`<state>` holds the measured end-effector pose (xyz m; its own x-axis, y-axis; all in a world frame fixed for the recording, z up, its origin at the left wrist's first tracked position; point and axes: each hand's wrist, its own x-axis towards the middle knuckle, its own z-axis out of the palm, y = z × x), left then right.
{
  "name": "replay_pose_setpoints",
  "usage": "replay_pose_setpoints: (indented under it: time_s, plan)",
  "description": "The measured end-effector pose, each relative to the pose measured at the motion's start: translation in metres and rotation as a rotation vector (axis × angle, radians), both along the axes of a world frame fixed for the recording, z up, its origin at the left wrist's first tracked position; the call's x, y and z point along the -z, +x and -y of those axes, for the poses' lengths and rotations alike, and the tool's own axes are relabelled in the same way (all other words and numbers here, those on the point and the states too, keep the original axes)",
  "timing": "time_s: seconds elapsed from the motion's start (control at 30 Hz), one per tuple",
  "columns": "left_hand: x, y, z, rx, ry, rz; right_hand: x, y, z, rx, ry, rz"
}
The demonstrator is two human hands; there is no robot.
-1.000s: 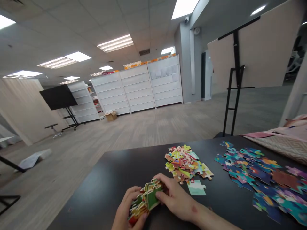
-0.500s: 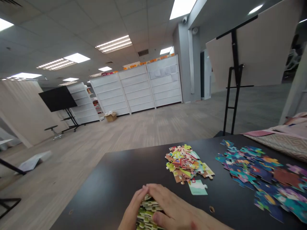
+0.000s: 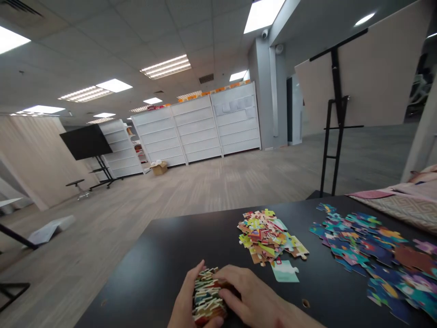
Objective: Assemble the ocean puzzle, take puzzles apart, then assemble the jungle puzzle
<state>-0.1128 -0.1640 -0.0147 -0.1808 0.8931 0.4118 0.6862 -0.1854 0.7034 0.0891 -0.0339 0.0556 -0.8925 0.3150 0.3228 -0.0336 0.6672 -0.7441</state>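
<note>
A thick bundle of jigsaw puzzle pieces [image 3: 209, 294] is pressed between my two hands at the near edge of the black table [image 3: 164, 250]. My left hand [image 3: 186, 296] is wrapped along its left side, thumb at the bottom. From the right, my right hand [image 3: 249, 291] grips it with curled fingers and thumb. The pieces stand on edge, showing pale rims and some green, red and blue. Beyond my right hand lies a mixed heap of puzzle pieces [image 3: 264, 237] in yellow, red and brown. One pale green piece [image 3: 286, 272] lies just in front of it.
Blue and purple puzzle pieces [image 3: 368, 246] spread over the table's right side. A patterned cloth [image 3: 396, 207] lies at the far right edge. Behind the table stand a board on a black easel [image 3: 336, 118] and, farther off, white shelves [image 3: 198, 130].
My fingers were joined over the top of the bundle; now they have parted, and more of the pieces' edges and colours show. My view has tilted slightly upward.
</note>
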Motion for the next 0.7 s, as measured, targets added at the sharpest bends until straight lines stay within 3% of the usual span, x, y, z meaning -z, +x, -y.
replay_pose_setpoints:
  time_s: [0.17,0.37,0.6,0.7]
  plan:
    - [0.006,-0.003,0.000,0.010,-0.017,0.076,-0.002,0.007,-0.010,0.215,0.036,0.030]
    - [0.014,-0.004,-0.002,0.038,0.081,0.053,0.000,0.005,-0.002,0.027,0.057,0.030]
    - [0.001,0.004,-0.002,0.012,0.186,-0.013,0.003,0.009,-0.011,0.187,0.096,0.019]
    - [0.002,0.007,-0.001,-0.004,0.194,-0.021,0.001,0.011,-0.012,0.128,0.043,0.033]
